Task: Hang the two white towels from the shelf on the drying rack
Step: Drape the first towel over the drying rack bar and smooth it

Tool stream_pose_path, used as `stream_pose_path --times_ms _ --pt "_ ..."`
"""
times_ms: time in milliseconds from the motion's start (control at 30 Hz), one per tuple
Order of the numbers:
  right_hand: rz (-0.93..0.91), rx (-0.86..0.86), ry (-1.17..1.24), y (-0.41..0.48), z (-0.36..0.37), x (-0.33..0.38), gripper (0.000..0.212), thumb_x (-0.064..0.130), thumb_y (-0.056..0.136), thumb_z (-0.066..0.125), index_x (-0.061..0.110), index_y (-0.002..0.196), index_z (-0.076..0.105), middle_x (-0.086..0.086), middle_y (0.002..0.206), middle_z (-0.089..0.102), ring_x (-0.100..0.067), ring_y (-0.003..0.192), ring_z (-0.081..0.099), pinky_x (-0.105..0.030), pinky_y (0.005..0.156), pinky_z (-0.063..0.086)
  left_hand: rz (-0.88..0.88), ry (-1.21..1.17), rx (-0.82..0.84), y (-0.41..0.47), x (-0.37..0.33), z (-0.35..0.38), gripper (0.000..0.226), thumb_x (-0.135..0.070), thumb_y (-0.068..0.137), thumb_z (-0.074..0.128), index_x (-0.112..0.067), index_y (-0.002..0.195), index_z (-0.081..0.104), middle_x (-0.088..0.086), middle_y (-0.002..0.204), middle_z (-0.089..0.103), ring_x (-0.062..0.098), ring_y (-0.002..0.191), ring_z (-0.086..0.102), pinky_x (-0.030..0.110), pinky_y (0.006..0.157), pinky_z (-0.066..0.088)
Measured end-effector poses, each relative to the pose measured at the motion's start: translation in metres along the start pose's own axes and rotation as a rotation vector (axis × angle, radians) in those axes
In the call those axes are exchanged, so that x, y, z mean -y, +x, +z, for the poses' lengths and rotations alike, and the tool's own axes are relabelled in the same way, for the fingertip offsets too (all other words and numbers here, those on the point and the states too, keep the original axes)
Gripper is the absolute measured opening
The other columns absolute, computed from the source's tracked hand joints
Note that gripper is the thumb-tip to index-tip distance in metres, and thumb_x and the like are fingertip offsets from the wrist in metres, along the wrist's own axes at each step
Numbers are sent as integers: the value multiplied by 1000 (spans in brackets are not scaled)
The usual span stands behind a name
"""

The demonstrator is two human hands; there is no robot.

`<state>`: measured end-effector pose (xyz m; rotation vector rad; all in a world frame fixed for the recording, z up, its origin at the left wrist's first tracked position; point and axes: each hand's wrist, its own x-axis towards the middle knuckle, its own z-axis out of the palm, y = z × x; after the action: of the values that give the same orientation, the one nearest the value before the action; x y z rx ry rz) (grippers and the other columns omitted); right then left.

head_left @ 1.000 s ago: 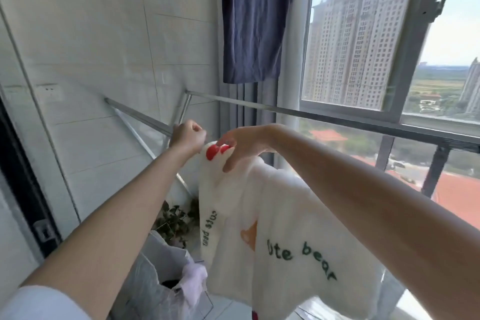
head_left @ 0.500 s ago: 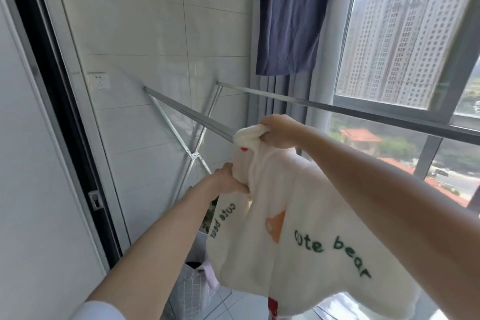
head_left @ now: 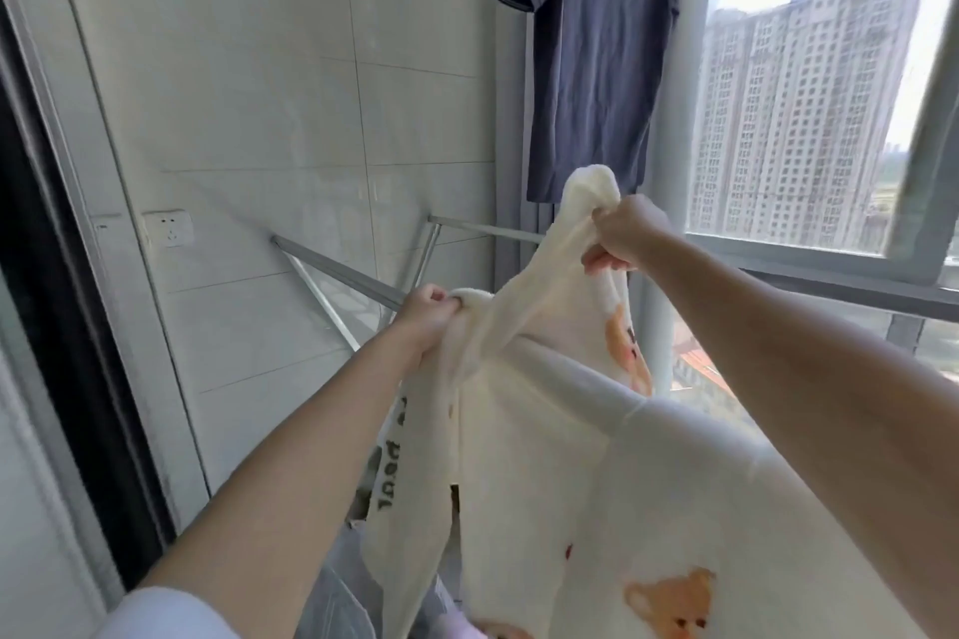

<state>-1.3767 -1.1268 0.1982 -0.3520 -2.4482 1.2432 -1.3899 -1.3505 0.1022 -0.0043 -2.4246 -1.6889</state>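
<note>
Delta vs half a second back: my left grip (head_left: pixel 430 314) has come up from the towel's lower left edge to rail height. It now sits mid-frame, just in front of the near rail of the drying rack (head_left: pixel 337 270). My right grip (head_left: pixel 620 236) has gone up and to the right. It is now higher than the left one, in front of the hem of the dark blue T-shirt (head_left: pixel 597 42). The towel (head_left: pixel 545 457) was bunched at the right grip; now its top edge is stretched taut between the two.

Pose:
- Left: fingers curled tight round a bunched corner of cloth, forearm coming in from the lower left.
- Right: fist clamped on the other bunch, with a lump of cloth sticking up above it. The forearm comes in from the right edge of the frame.
- So both grips are clamped on the towel.

The towel fills the centre to lower right of the frame and hangs from both grips past the bottom edge. A ridge runs diagonally across it below the grips; can't tell if a rail is under there. Bear prints show below the right grip and at the lower right, and green lettering runs down the left flap.

A wall socket (head_left: pixel 168 227) sits on the tiled wall at left.
</note>
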Motion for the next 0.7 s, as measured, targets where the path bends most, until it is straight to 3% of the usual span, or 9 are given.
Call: stream_pose_path --times_ms 100,167,233,267,333,433,500,600,700 --pt "6 53 91 11 25 12 44 19 97 39 3 137 39 -20 121 61 -29 84 68 -39 74 61 -38 145 -88 27 5 -3 10 -23 86 58 -16 92 58 14 98 58 25 91 55 31 80 45" --pt "-52 154 -69 14 39 12 63 16 96 43 16 152 13 -14 136 45 -30 98 58 -43 86 58 -81 263 -158 38 10 -3 23 -23 81 59 -15 103 58 11 113 54 29 107 52 35 96 45" --pt "-60 318 -225 11 52 12 79 17 96 47 26 154 -6 -15 140 43 -32 112 56 -42 90 56 -37 132 -206 43 10 -3 21 -22 78 61 -18 98 55 6 112 54 25 101 54 37 92 48" --pt "-66 407 -286 9 58 13 81 16 96 48 29 154 -7 -17 142 44 -31 113 59 -42 92 56 22 -5 -168 44 10 -5 15 -23 78 63 -18 90 56 5 102 58 21 87 56 33 81 49" --pt "-99 597 -341 5 72 18 74 10 95 50 29 153 8 -18 138 51 -28 109 65 -39 91 56 125 -127 70 40 11 -8 18 -31 78 69 -17 76 58 0 75 56 13 61 48 27 59 41" --pt "-162 845 -414 -6 94 30 54 -1 89 53 21 138 46 -8 118 60 -21 101 62 -28 82 55 139 54 476 29 16 -16 19 -41 68 78 -25 69 68 -5 66 53 7 56 46 16 53 37" --pt "-182 937 -525 -14 105 34 51 -1 85 59 20 131 53 -3 119 55 -19 106 57 -28 89 52 154 119 544 25 22 -22 19 -33 66 83 -28 67 65 -8 69 52 5 62 47 13 56 39" --pt "-197 968 -656 -15 111 37 68 0 78 72 19 138 46 -4 132 47 -21 115 55 -30 98 50 190 210 536 21 32 -27 35 -22 64 87 -18 75 54 -3 74 45 10 68 42 19 65 38" --pt "-216 989 -740 -13 111 35 80 2 73 79 15 142 41 -9 137 49 -24 115 58 -35 103 49 205 232 499 16 37 -26 34 -11 67 84 -14 80 52 2 76 48 14 72 46 23 69 41"
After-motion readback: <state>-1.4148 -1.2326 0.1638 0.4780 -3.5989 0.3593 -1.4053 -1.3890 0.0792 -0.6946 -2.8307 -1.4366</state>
